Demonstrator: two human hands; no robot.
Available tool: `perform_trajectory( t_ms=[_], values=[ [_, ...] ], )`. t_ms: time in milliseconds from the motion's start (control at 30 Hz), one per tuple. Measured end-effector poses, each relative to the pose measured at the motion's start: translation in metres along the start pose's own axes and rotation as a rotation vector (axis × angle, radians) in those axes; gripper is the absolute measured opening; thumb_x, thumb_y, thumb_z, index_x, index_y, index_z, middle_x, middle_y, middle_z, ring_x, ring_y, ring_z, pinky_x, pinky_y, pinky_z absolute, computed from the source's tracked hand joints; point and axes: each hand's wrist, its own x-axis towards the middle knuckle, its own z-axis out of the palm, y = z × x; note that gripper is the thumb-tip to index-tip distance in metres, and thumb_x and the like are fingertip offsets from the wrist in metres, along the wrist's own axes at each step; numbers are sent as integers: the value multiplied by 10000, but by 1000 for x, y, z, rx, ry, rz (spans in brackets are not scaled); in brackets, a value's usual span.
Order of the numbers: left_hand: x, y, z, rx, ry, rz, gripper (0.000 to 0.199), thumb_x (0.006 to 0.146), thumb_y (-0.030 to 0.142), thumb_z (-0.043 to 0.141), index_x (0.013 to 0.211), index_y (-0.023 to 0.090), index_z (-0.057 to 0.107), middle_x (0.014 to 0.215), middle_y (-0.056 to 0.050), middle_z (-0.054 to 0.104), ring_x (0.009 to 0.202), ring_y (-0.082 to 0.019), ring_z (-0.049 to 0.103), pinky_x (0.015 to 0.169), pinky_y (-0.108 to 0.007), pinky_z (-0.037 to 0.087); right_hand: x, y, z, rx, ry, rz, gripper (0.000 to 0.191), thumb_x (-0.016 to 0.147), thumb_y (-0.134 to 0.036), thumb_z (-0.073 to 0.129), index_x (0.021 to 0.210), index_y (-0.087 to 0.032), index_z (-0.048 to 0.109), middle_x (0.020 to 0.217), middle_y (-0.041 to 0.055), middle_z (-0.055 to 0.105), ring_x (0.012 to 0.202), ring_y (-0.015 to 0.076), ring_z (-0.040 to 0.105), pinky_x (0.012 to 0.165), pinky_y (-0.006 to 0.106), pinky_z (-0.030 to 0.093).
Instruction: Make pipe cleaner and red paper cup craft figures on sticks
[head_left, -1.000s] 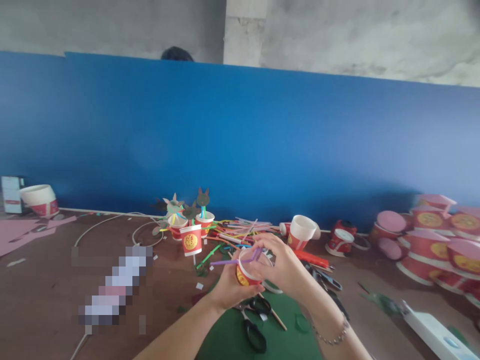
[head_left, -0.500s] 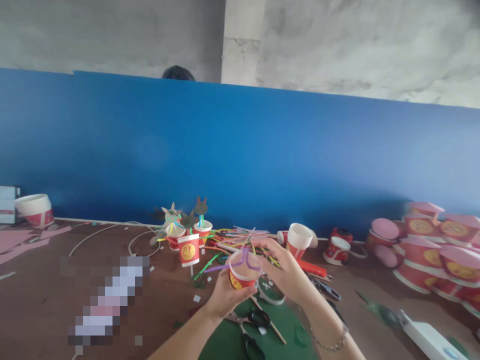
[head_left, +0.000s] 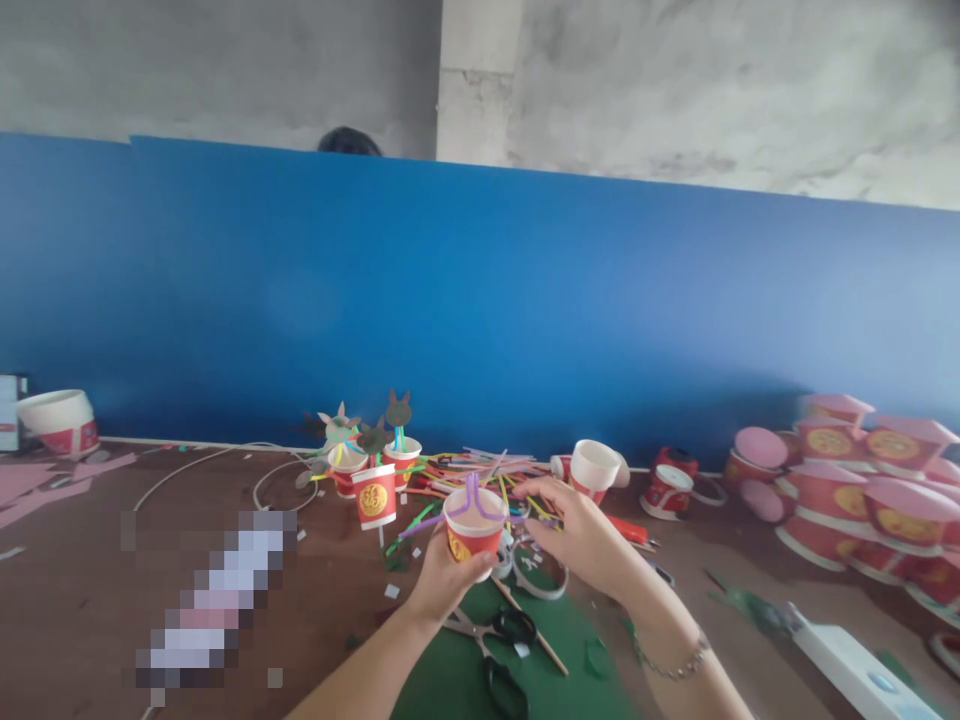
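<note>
Here, purple straws [head_left: 469, 492] stand inside the held cup [head_left: 478, 541].

Single head-worn view; looks forward and somewhat down from the person's side of the table [head_left: 90, 570]; table fills the lower part, seen at a slant from above; left hand [head_left: 444, 582] and right hand [head_left: 574, 520] sit close to the lens, low around the middle; arms [head_left: 675, 640] run in from the bottom edge; partition [head_left: 480, 300] faces the camera, farther off; wall [head_left: 637, 90] shows above and behind it; wide field, reaching stacked cups [head_left: 862, 500] at far right; slight roll, partition top slopes down rightward.
</note>
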Motion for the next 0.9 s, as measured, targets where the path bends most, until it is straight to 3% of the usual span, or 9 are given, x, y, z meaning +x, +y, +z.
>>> perform_trajectory(
  t_ms=[133,267,433,567,633,767,900],
  values=[
    [-1,-4,0,-27,5,-14,501,670,478,729,1009,116,657,961,-137,704,892,-280,647,824,-394,509,-3,-7,0,-65,-69,81,369,718,-168,568,1079,-218,625,1112,78,660,1051,272,592,909,438,456],
    [-2,-4,2,-53,10,-34,539,649,502,738,1001,102,657,918,-138,711,876,-283,654,809,-381,510,-1,-12,7,0,-78,-13,438,709,-110,532,1121,-242,599,1133,54,654,1070,239,584,942,413,440],
    [0,0,2,-7,-31,26,531,655,450,754,1052,112,651,1048,-154,687,993,-308,626,884,-411,487,-2,-13,15,-16,-41,-77,422,706,-46,454,1028,-231,654,1215,72,591,1161,241,519,992,426,402],
    [0,-2,3,-37,-60,53,528,683,392,751,1116,121,620,1102,-151,671,1040,-310,612,922,-434,472,-5,-15,17,-28,-136,-98,461,688,-32,463,1034,-251,675,1281,64,545,1204,256,478,1007,438,378],
    [-2,-4,3,-80,-71,48,525,692,358,751,1143,134,600,1141,-144,655,1051,-302,610,932,-430,471,-3,-14,18,38,-153,-85,391,725,-54,462,988,-233,691,1274,71,554,1182,246,499,999,420,389],
    [-6,-9,6,-166,-99,12,603,671,295,776,1209,158,543,1186,-138,627,1092,-300,587,945,-422,463,2,-11,16,95,-3,-20,251,770,-145,523,967,-201,668,1172,84,607,1111,235,540,970,404,406],
    [-8,-10,9,-201,-182,-3,644,666,258,783,1236,162,500,1195,-140,600,1092,-290,571,933,-403,458,2,-20,17,2,90,-100,290,690,-115,603,960,-211,644,1013,54,629,1012,229,543,890,385,420]
  ],
)
